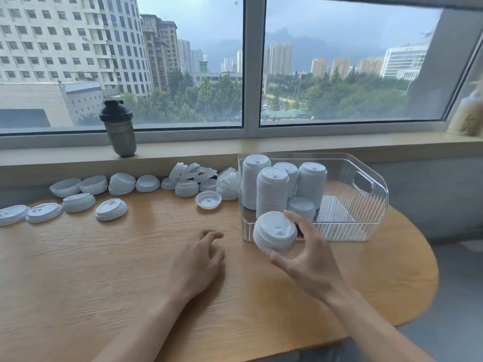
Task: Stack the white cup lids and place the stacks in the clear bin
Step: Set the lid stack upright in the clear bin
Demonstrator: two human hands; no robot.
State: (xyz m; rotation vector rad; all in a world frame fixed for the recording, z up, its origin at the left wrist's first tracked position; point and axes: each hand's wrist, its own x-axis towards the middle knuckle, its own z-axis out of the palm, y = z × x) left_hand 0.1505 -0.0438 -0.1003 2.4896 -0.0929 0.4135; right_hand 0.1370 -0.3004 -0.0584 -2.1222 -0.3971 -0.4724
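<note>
White cup lids (pixel 275 231) in a short stack sit in the right hand (pixel 311 259), right of centre in the frame, just in front of the near left corner of the clear bin (pixel 371 199). Its thumb curls under the stack and its fingers (pixel 300 220) arch over the far side, spread fairly wide to span the lids. The left hand (pixel 201 259) hovers low over the wooden table (pixel 104 270) at centre frame, fingers loosely bent and holding nothing. Inside the bin, on its left side, stand several tall stacks of lids (pixel 271 189). More loose lids and short stacks (pixel 112 209) lie scattered across the left and middle of the table. A dark shaker bottle (pixel 119 128) stands on the windowsill at upper left
</note>
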